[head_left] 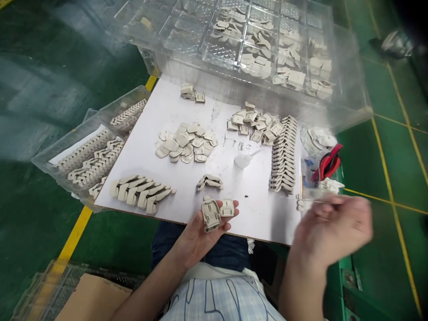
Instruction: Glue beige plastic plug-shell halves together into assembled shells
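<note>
My left hand [207, 232] is palm up near the board's front edge, gripping a beige hinged plastic piece [211, 215]. A smaller beige plate with slots [228, 208] lies on its fingers. My right hand [337, 227] is raised past the board's right edge and blurred. Its fingers look curled together, and a faint thin streak runs left from them; what they hold is unclear. Just beyond my left hand lie a few bent beige pieces [209, 182]. Two tiny beige bits [299, 203] are on the board left of my right hand.
The white board [247, 196] carries flat beige covers [187, 142], slotted plates [254, 120], a stacked column [283, 154], a leaning row [142, 192] and a small white cup [243, 160]. Clear trays [187, 67] stand behind and left. Red-handled pliers [327, 164] lie right.
</note>
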`<act>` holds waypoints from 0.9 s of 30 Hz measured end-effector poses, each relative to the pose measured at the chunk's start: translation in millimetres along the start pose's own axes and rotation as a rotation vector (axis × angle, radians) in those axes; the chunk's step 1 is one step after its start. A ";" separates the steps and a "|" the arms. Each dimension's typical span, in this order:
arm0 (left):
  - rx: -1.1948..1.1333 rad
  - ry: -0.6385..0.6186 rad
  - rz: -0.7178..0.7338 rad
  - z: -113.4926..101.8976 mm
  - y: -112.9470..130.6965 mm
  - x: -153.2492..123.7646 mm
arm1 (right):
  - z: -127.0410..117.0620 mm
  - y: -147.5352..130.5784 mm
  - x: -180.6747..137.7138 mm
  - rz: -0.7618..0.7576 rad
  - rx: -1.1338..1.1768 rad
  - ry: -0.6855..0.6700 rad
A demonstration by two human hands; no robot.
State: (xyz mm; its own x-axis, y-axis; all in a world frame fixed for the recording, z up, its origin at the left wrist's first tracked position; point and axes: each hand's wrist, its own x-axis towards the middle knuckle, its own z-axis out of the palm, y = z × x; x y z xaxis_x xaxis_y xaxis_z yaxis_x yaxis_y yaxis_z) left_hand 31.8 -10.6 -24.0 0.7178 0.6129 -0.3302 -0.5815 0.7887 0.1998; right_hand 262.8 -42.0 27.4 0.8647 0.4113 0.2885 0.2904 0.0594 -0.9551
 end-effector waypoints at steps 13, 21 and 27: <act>0.012 -0.051 0.028 -2.3 -1.6 0.8 | 46.0 3.8 -56.2 0.158 0.187 -0.146; 0.030 -0.049 0.032 -4.3 -2.0 0.0 | 46.4 -2.1 -60.8 0.140 0.233 -0.232; 0.039 -0.036 0.027 -4.3 -1.9 0.5 | 41.0 1.4 -58.4 0.166 0.246 -0.219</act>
State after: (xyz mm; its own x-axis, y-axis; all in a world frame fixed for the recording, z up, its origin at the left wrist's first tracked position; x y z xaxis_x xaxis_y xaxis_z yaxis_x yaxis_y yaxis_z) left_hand 31.6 -12.0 -28.5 0.7159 0.6347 -0.2910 -0.5859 0.7727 0.2443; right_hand 196.0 -28.6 6.4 0.7759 0.6168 0.1325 0.0234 0.1818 -0.9831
